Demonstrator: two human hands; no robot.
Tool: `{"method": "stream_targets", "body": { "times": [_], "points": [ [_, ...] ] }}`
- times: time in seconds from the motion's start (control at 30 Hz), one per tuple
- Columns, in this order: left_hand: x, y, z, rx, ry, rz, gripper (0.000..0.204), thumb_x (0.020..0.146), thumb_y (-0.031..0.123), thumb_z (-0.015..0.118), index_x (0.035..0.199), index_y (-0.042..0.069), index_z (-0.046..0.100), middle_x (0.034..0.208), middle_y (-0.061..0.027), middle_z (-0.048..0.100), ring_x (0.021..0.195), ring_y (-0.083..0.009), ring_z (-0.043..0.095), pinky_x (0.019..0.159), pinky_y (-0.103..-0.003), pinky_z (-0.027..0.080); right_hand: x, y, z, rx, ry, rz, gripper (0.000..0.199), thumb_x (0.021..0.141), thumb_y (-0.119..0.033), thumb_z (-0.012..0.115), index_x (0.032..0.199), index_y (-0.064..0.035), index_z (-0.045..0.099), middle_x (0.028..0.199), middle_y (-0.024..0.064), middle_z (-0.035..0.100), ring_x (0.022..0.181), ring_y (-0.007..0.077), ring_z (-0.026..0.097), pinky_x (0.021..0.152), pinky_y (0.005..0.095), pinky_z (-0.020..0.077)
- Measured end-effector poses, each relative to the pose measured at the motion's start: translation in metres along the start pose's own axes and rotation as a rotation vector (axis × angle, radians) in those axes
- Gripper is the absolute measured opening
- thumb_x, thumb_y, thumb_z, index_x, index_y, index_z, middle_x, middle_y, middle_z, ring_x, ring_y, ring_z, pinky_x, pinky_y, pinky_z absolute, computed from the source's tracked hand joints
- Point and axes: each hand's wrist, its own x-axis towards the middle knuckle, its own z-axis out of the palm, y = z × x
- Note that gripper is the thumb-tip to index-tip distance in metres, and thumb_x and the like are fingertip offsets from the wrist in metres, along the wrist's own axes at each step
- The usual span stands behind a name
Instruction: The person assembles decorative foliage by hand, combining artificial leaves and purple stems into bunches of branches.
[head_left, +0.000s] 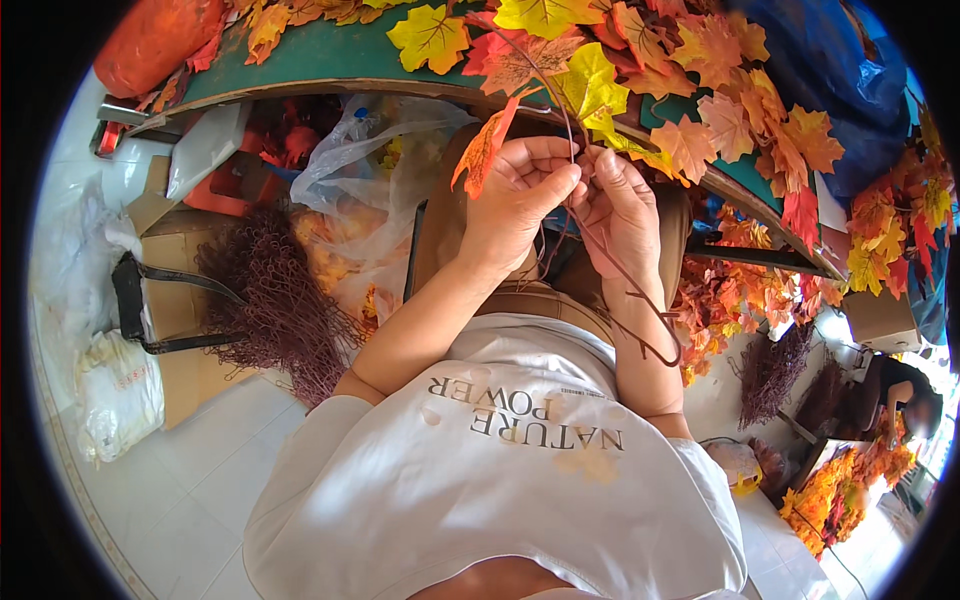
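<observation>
Both hands meet just off the table's near edge, over my lap. My left hand [515, 200] is closed, its thumb and fingers pinching a thin brown artificial vine stem [612, 262]. Close beside it, my right hand [622, 205] pinches the same stem, whose lower end runs down over my right forearm and curls into a hook. The stem's upper part reaches onto the table among the leaves. An orange artificial maple leaf [486, 152] hangs next to my left fingers. A yellow maple leaf [590, 92] lies just beyond my fingertips. What exactly sits between the fingertips is too small to tell.
Artificial maple leaves [700, 60] pile on the green tabletop [330, 55]. At left are a bundle of dark brown stems [275, 300], a clear plastic bag [350, 170] and cardboard [185, 300]. A blue plastic sheet [825, 80] lies right. Another person [905, 395] works at far right.
</observation>
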Motion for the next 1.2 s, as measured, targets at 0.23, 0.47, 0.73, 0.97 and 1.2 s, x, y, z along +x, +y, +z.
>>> {"method": "stream_targets", "body": {
  "times": [0.23,0.47,0.73,0.97,1.2],
  "points": [
    [0.000,0.000,0.002,-0.005,-0.029,-0.026,0.021,0.082,-0.002,0.061,0.103,-0.005,0.058,0.091,-0.0104,0.064,0.074,-0.0134,0.062,0.070,-0.025,0.051,0.001,0.002,-0.005,0.013,-0.007,-0.008,0.017,0.089,-0.010,0.057,0.097,0.0043,0.062,0.080,0.0069,0.061,0.066,0.0127,0.060,0.063,0.0217,0.0540],
    [0.001,0.002,0.000,0.032,-0.017,-0.030,0.020,0.082,-0.002,0.062,0.101,-0.004,0.058,0.091,-0.0092,0.064,0.074,-0.0125,0.061,0.070,-0.024,0.051,-0.001,0.007,0.000,-0.080,0.064,-0.073,0.016,0.089,-0.011,0.058,0.093,0.0038,0.063,0.079,0.0056,0.061,0.065,0.0099,0.058,0.061,0.0193,0.0516],
    [0.000,-0.003,-0.005,0.010,-0.049,-0.033,0.019,0.081,-0.002,0.062,0.100,-0.003,0.058,0.091,-0.0084,0.064,0.074,-0.0123,0.061,0.070,-0.025,0.051,0.000,0.011,-0.007,-0.060,0.092,-0.103,0.012,0.088,-0.007,0.059,0.090,0.0043,0.064,0.078,0.0065,0.061,0.062,0.0115,0.058,0.058,0.0211,0.0524],
    [0.001,-0.004,-0.005,0.022,-0.041,-0.033,0.019,0.081,-0.002,0.062,0.100,-0.003,0.058,0.091,-0.0089,0.064,0.074,-0.0130,0.062,0.071,-0.025,0.051,0.000,0.011,-0.005,-0.006,0.085,-0.044,0.017,0.089,-0.011,0.058,0.093,0.0050,0.063,0.074,0.0056,0.060,0.062,0.0110,0.058,0.059,0.0204,0.0520],
    [0.002,-0.004,-0.001,0.037,0.010,-0.037,0.020,0.081,-0.002,0.062,0.101,-0.004,0.057,0.089,-0.0096,0.064,0.072,-0.0135,0.062,0.071,-0.025,0.052,-0.001,0.016,-0.004,0.084,0.075,-0.053,0.014,0.088,-0.009,0.059,0.090,0.0038,0.063,0.076,0.0060,0.061,0.062,0.0106,0.058,0.059,0.0209,0.0514]
  ]
}}
